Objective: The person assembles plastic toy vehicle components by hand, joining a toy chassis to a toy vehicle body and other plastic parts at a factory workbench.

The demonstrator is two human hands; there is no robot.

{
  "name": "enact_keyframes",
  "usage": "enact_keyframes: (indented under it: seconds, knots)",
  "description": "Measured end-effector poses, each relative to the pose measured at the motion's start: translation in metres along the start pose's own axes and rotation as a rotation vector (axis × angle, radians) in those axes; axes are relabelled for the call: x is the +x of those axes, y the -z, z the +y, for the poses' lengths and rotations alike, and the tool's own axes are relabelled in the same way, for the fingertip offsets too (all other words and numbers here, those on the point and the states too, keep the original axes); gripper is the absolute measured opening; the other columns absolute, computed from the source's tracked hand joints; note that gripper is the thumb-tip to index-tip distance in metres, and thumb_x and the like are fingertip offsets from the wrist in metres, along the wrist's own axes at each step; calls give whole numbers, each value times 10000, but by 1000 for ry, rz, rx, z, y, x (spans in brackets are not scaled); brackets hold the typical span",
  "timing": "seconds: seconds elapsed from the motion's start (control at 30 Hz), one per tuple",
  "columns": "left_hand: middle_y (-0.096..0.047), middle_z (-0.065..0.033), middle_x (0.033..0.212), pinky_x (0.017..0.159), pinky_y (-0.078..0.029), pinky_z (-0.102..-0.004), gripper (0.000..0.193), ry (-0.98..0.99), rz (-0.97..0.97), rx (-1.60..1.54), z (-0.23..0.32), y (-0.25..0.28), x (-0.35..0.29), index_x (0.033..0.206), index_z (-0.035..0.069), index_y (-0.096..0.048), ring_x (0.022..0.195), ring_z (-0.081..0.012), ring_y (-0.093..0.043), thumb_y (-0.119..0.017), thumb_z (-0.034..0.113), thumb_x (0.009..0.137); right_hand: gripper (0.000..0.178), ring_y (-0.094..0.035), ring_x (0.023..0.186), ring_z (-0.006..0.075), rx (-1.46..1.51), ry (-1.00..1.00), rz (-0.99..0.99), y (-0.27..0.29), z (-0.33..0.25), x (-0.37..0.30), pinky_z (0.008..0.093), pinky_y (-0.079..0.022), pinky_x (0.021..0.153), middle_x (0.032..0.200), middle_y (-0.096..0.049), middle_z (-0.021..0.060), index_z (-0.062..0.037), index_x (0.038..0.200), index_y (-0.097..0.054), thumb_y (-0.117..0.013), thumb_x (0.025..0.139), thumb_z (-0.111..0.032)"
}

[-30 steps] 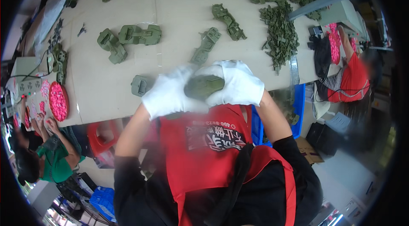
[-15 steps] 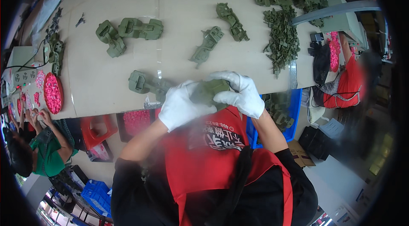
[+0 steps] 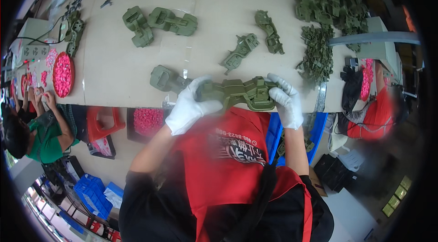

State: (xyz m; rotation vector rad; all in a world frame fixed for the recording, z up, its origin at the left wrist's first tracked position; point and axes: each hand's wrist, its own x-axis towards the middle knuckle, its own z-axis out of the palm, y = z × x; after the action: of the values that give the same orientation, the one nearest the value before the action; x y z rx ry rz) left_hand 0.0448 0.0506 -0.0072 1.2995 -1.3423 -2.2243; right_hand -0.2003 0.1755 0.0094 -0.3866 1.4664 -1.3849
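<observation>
White-gloved, both of my hands hold a long olive-green moulded plastic part [image 3: 239, 92] level above the table's near edge. It looks like a toy vehicle body. My left hand [image 3: 189, 109] is closed round its left end, thumb in front. My right hand [image 3: 287, 100] grips the right end, beside a raised block. Just beyond my left hand lies a similar green part [image 3: 165, 79], partly hidden by the glove. Two narrower green parts, one nearer [image 3: 240, 53] and one farther [image 3: 269, 31], lie on the table ahead.
Two joined-looking green bodies [image 3: 172, 22] lie left of centre. A heap of small green pieces [image 3: 315, 53] and a pile of larger ones [image 3: 326, 0] are at right. Below the edge stands a blue crate [image 3: 319, 132]. Co-workers sit at left and right near pink pieces [image 3: 63, 75].
The held part has turned from a compact end-on look to lengthwise, side to side. My hands have moved apart to its two ends. The whole view has shifted slightly.
</observation>
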Motion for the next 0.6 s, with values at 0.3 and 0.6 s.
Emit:
enact_keyframes:
  seconds: [0.3, 0.6]
  knots:
    - [-624, -131, 1188, 952, -460, -289, 746, -72, -52, 283, -10, -2, -3, 1324, -19, -511, 1079, -162, -579, -824, 120, 661, 584, -644, 976, 379, -1213, 169, -464, -89, -18, 5, 438, -505, 864, 1079, -660, 198, -92, 1213, -612, -651, 799, -501]
    - [-657, -135, 1094, 901, -479, -284, 643, -23, -173, -3, 3, -6, -24, 1288, -88, -509, 1004, -125, -588, -773, 121, 740, 562, -608, 1112, 237, -632, -75, -599, -63, 15, 8, 351, -493, 938, 1232, -620, 141, -9, 1372, -480, -667, 846, -71]
